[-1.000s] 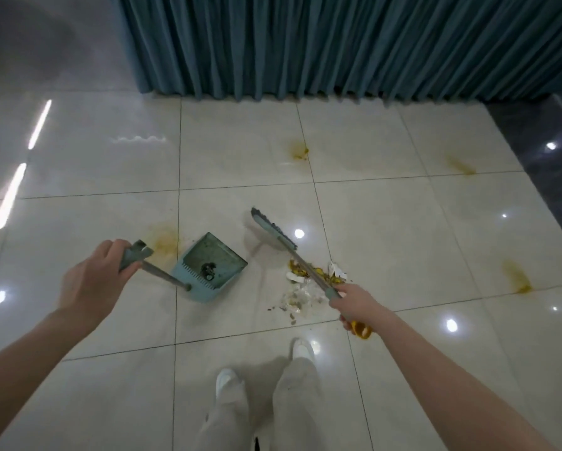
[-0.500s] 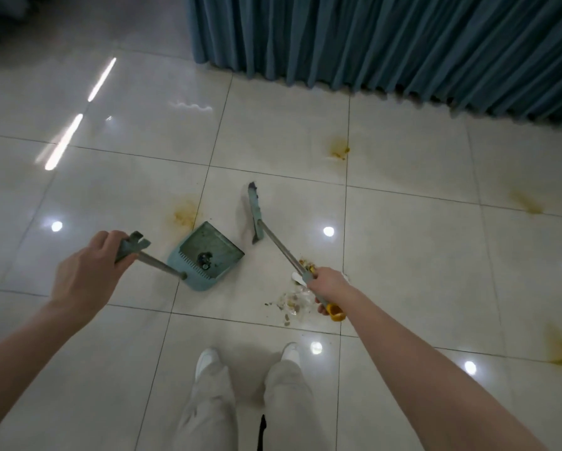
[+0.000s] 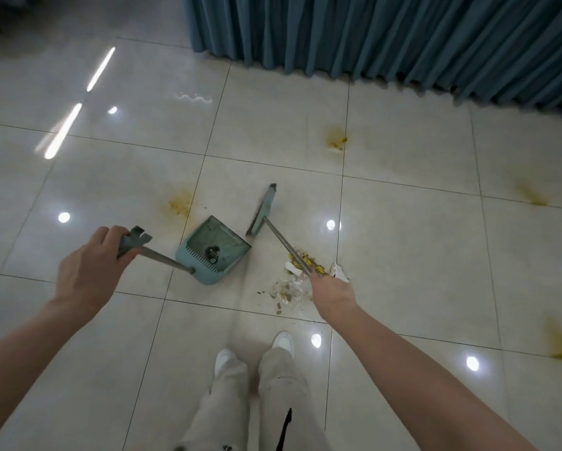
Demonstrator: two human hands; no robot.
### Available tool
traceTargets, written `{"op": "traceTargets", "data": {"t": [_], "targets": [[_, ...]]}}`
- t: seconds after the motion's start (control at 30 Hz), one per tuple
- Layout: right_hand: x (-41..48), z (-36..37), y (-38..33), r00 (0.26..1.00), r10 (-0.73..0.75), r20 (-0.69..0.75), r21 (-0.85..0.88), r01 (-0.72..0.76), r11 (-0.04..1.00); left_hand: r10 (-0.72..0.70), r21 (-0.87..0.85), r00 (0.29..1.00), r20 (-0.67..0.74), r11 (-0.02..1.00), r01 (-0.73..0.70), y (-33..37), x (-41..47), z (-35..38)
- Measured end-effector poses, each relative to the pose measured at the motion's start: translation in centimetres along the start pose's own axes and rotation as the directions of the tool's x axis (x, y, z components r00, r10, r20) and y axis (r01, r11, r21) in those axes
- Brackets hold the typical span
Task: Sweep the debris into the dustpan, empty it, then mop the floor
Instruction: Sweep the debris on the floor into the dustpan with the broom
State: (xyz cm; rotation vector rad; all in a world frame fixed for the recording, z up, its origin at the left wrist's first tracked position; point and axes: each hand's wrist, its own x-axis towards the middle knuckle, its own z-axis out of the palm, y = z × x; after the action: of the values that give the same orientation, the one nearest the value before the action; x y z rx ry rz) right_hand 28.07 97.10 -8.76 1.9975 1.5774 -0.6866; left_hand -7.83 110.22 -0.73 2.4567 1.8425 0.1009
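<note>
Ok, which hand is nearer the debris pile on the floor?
Right. The right hand, gripping the broom handle, sits just over the debris pile; the left hand is off beyond the dustpan.

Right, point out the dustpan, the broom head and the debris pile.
dustpan (image 3: 208,237): head view, bare inner floor of the pan.
broom head (image 3: 264,209): head view, middle of the teal head.
debris pile (image 3: 289,288): head view, pale scraps at its centre.

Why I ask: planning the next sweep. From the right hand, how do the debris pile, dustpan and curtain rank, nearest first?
Head view:
1. debris pile, on the floor just beside the right hand.
2. dustpan, to its left.
3. curtain, far ahead.
</note>
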Motion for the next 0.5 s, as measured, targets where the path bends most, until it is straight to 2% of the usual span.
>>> {"op": "traceTargets", "data": {"t": [0.17,0.37,0.5], "targets": [[-2.5,2.7,0.3,0.996,0.035,0.086,0.099,-0.044,0.994,0.055,-0.012,0.998,0.002,0.998,-0.055,0.4,-1.2,0.2],[-8.0,7.1,1.4,0.988,0.085,0.128,0.053,-0.093,0.994,0.153,-0.054,0.988,0.017,0.987,-0.152,0.3,-3.8,0.6],[-12.1,9.4,3.7,0.981,0.114,0.155,0.016,-0.118,0.993,0.162,-0.069,0.986,0.025,0.985,-0.16,-0.6,-5.7,0.6]]}}
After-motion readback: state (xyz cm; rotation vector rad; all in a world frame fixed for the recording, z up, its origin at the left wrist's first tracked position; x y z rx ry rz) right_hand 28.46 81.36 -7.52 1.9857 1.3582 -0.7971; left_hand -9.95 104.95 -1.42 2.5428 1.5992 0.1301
